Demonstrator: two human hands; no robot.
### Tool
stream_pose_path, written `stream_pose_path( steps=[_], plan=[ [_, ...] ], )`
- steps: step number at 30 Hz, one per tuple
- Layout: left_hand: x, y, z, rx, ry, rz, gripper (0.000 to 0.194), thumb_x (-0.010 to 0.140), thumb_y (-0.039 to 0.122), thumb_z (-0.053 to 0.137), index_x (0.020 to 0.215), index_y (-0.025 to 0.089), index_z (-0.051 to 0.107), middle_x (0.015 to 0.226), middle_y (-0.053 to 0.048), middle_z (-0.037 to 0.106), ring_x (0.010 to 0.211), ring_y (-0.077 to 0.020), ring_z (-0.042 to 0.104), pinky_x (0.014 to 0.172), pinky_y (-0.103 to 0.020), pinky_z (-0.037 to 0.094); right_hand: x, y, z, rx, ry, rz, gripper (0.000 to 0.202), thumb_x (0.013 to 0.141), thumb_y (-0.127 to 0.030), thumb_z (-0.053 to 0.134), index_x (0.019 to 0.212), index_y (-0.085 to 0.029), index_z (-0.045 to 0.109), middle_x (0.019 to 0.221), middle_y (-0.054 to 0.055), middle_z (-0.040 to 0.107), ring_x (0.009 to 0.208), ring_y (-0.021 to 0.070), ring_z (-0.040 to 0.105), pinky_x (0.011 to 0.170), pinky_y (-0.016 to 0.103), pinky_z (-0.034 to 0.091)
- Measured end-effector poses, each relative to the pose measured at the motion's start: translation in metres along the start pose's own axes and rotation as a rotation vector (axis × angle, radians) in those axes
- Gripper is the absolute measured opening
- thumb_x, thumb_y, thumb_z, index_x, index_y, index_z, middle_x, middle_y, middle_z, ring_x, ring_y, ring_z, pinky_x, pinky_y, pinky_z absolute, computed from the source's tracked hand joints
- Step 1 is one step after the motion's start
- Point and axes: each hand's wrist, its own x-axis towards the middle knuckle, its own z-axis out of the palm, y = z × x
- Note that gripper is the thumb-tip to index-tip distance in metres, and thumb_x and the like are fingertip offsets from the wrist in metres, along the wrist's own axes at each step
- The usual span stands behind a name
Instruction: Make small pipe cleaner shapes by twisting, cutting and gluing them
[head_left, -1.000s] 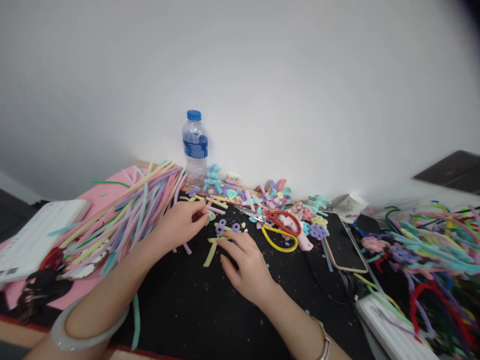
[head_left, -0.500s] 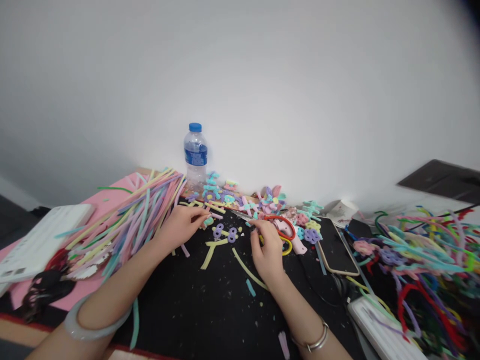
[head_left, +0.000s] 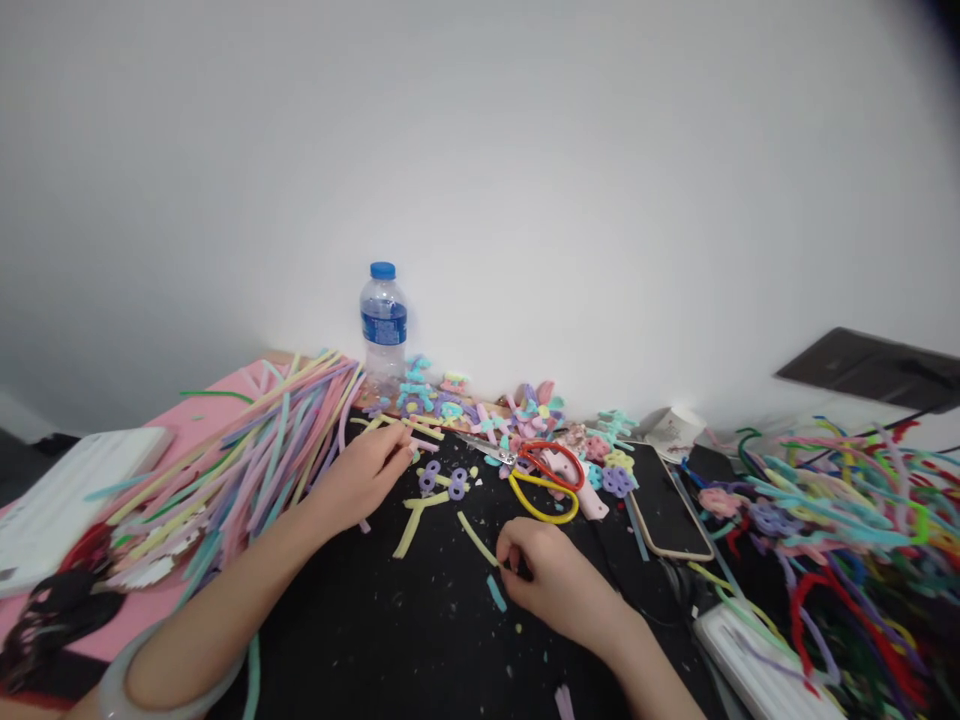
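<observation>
My left hand is closed in a pinch. A small teal pipe cleaner piece just shows at its fingertips; the rest is hidden. My right hand is lower on the black table, fingers curled around the near end of a thin pale yellow pipe cleaner. Between and beyond the hands lie two purple looped pieces on a yellow strip, with a forked yellow piece below them. Scissors with one red and one yellow handle lie past my right hand, touched by neither hand.
A water bottle stands against the wall, beside finished pipe cleaner shapes. Loose pipe cleaners are heaped at left, and a colourful tangle at right. A phone and a white power strip lie on the right.
My right hand has left the scissors and come down toward me to the pale yellow pipe cleaner. The left hand stays pinched in about the same place. The view has shifted slightly.
</observation>
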Motion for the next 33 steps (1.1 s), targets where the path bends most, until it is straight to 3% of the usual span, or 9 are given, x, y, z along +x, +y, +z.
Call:
stream_pose_path(
  steps=[5,7,11,16,22,26,30,33],
  plan=[
    [-0.003,0.003,0.004,-0.038,-0.071,0.047,0.033,0.094,0.029,0.031,0.065,0.019,0.045,0.059,0.001,0.053,0.056,-0.0150,0.050,0.058,-0.027,0.035,0.003,0.006,0.008,0.195,0.112,0.010,0.013,0.073,-0.007,0.049,0.074,-0.019,0.053,0.063,-0.003,0.053,0.054,0.0097,0.046,0.049,0.019,0.033],
    [-0.003,0.005,0.007,-0.133,-0.126,0.049,0.035,0.093,0.031,0.036,0.065,0.018,0.054,0.058,0.001,0.059,0.056,-0.0144,0.054,0.060,-0.026,0.039,0.004,0.009,0.008,0.339,0.219,0.034,0.008,0.077,-0.011,0.050,0.078,-0.018,0.055,0.061,-0.003,0.054,0.052,0.0098,0.047,0.049,0.020,0.034],
    [-0.006,0.008,0.018,-0.390,-0.181,-0.035,0.025,0.086,0.032,0.050,0.075,0.019,0.068,0.069,0.000,0.071,0.065,-0.0161,0.064,0.064,-0.026,0.046,0.008,0.018,0.009,0.753,0.472,0.141,0.009,0.081,-0.024,0.056,0.087,-0.018,0.055,0.060,-0.001,0.060,0.045,0.0081,0.044,0.044,0.019,0.034],
    [-0.009,0.007,0.025,-0.542,-0.166,-0.149,0.021,0.079,0.033,0.060,0.068,0.019,0.071,0.072,-0.002,0.071,0.071,-0.0188,0.066,0.070,-0.028,0.050,0.013,0.029,0.010,1.146,0.639,0.166,0.019,0.079,-0.027,0.062,0.092,-0.018,0.053,0.056,-0.004,0.061,0.037,0.0034,0.038,0.039,0.015,0.029],
    [-0.007,0.013,0.019,-0.564,-0.075,-0.204,0.022,0.076,0.035,0.064,0.062,0.017,0.064,0.066,-0.001,0.068,0.066,-0.0176,0.064,0.064,-0.026,0.047,0.017,0.036,0.011,1.343,0.526,0.115,0.025,0.077,-0.026,0.067,0.096,-0.021,0.051,0.062,-0.004,0.064,0.031,0.0011,0.039,0.036,0.013,0.032],
    [-0.006,0.015,0.015,-0.646,-0.045,-0.178,0.027,0.084,0.034,0.051,0.063,0.018,0.056,0.055,0.002,0.060,0.054,-0.0147,0.059,0.061,-0.026,0.046,0.015,0.039,0.011,1.444,0.410,0.121,0.019,0.076,-0.027,0.068,0.091,-0.019,0.059,0.072,-0.001,0.066,0.029,-0.0005,0.041,0.029,0.011,0.030],
    [-0.008,0.014,0.015,-0.557,0.007,-0.156,0.044,0.090,0.032,0.039,0.050,0.018,0.048,0.046,0.002,0.052,0.045,-0.0127,0.051,0.056,-0.026,0.042,0.012,0.036,0.008,1.603,0.284,0.173,0.025,0.072,-0.024,0.072,0.095,-0.015,0.067,0.084,0.005,0.070,0.044,0.0063,0.058,0.035,0.013,0.044],
    [-0.009,0.013,0.017,-0.478,-0.014,-0.122,0.043,0.090,0.035,0.040,0.053,0.018,0.055,0.046,0.002,0.054,0.049,-0.0140,0.054,0.058,-0.027,0.043,0.010,0.035,0.006,1.688,0.238,0.138,0.035,0.068,-0.018,0.073,0.103,-0.018,0.067,0.100,0.006,0.070,0.065,0.0131,0.067,0.043,0.016,0.050]
  ],
)
